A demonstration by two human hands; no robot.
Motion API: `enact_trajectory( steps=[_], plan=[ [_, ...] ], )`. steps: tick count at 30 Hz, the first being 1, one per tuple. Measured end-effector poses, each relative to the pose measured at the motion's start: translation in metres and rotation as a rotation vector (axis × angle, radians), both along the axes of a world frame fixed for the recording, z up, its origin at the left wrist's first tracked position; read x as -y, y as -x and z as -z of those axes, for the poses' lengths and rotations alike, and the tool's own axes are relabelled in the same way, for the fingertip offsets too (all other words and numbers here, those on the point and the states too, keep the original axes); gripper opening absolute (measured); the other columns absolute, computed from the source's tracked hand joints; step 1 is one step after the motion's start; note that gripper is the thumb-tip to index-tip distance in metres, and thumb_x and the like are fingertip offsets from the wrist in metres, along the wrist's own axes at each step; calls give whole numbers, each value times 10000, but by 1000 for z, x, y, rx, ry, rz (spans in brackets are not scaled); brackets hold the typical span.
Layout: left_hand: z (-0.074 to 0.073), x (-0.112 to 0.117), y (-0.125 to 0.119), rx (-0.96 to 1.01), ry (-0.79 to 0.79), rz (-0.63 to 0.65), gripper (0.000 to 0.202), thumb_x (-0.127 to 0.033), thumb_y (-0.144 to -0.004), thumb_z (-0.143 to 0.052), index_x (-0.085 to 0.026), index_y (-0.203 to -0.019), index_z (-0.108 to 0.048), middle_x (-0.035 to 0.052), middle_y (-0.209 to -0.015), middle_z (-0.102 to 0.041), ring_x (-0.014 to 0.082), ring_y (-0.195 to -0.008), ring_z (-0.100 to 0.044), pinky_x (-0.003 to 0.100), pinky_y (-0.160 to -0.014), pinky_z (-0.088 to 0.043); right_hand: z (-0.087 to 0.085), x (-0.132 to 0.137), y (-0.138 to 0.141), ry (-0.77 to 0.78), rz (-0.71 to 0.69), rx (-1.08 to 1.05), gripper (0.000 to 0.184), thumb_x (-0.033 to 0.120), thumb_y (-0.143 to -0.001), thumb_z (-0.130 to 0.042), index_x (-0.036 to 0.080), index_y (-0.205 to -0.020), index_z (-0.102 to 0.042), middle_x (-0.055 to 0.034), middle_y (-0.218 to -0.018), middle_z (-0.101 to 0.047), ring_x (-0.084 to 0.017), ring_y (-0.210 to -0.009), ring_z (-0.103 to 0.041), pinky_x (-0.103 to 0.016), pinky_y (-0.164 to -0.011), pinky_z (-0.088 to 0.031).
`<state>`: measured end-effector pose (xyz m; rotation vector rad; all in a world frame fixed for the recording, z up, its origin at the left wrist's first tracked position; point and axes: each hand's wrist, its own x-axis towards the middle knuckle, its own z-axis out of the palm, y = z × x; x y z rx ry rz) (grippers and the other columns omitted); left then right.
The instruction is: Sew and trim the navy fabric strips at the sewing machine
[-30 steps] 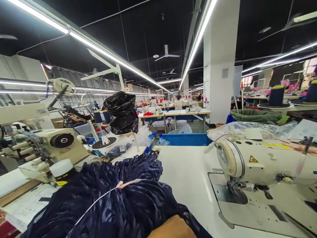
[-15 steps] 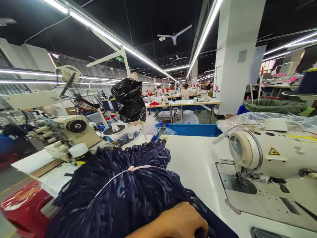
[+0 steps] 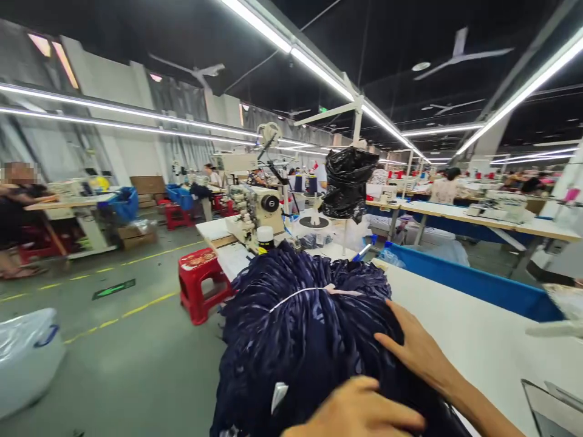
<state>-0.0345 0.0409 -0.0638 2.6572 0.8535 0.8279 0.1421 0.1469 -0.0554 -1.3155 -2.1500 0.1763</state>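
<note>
A big bundle of navy ruffled fabric [image 3: 300, 328], tied round with a thin white and pink strip [image 3: 314, 291], sits at the left end of a white table [image 3: 460, 346]. My left hand [image 3: 359, 413] lies on top of the bundle's near side, fingers together and pressed into the cloth. Just beyond it, my right hand [image 3: 416, 352] rests flat on the bundle's right flank, fingers spread, forearm running off to the lower right. A small white tag [image 3: 279, 394] sticks out of the fabric near my left hand.
A red stool [image 3: 200, 282] stands on the floor left of the table. Behind the bundle are a cream sewing machine [image 3: 255, 209], a black plastic bag [image 3: 348, 182] on a stand and a blue bin [image 3: 478, 282]. A white sack [image 3: 27, 358] lies lower left. People work at distant tables.
The view has swung left, so the sewing machine at the right has left the picture. My right hand has come into view and landed on the bundle; my left hand stays on it.
</note>
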Motion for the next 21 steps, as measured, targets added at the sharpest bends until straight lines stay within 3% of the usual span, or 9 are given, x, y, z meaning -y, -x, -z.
enact_trajectory(
  steps=[2, 4, 6, 9, 12, 14, 17, 21],
  plan=[
    [-11, 16, 61, 263, -122, -470, 232, -329, -816, -453, -207, -964, -584, 67, -1005, -645, 205, -971, -557, 360, -935, -352, 7, -10, -3, 22, 12, -98, 614, 523, -749, -420, 153, -1236, -369, -132, -1223, -495, -271, -1131, -464, -432, -939, -398],
    [-17, 23, 110, 383, -81, -921, 268, -340, -838, -381, -179, -849, -593, 81, -888, -657, 204, -861, -587, 336, -814, -428, 7, -17, -9, 60, 23, -186, 608, 570, -718, -421, 184, -1187, -420, -115, -1191, -520, -281, -1094, -495, -427, -891, -434],
    [-16, 20, 139, 292, 49, -1104, 325, -377, -839, -346, -176, -815, -601, 75, -856, -659, 213, -833, -594, 337, -792, -435, 3, -25, -13, 152, 38, -244, 567, 598, -707, -393, 186, -1079, -509, -111, -1133, -569, -300, -1056, -520, -434, -882, -433],
    [-9, 7, 148, 119, 210, -1131, 367, -401, -823, -348, -159, -932, -601, 98, -953, -646, 229, -911, -577, 337, -828, -412, -5, -41, -12, 345, 50, -265, 539, 621, -712, -349, 175, -860, -614, -111, -986, -652, -338, -1023, -536, -453, -913, -396],
    [-4, -9, 146, 60, 359, -1070, 424, -448, -816, -334, -145, -943, -602, 120, -953, -635, 260, -926, -561, 360, -829, -388, -5, -53, -5, 666, 7, -339, 574, 639, -712, -373, 143, -777, -655, -121, -898, -684, -331, -1010, -553, -413, -938, -386],
    [-4, -18, 152, 74, 463, -1010, 466, -497, -803, -327, -139, -818, -624, 114, -864, -646, 281, -869, -572, 375, -797, -388, -1, -54, -1, 895, -46, -439, 613, 647, -725, -375, 118, -835, -664, -120, -908, -686, -292, -993, -574, -375, -953, -381],
    [-4, -30, 167, 116, 590, -914, 554, -589, -764, -331, -133, -658, -625, 86, -728, -653, 284, -766, -588, 365, -725, -413, 6, -44, -1, 1048, -144, -562, 610, 632, -737, -405, 116, -956, -646, -97, -984, -671, -249, -1015, -568, -345, -991, -342],
    [7, -24, 175, 254, 724, -829, 611, -651, -730, -347, -127, -783, -657, 66, -836, -676, 264, -846, -586, 334, -742, -440, 13, -25, -4, 1166, -170, -597, 520, 571, -734, -495, 157, -1020, -626, -64, -1146, -598, -238, -1132, -476, -334, -995, -346]
  ],
)
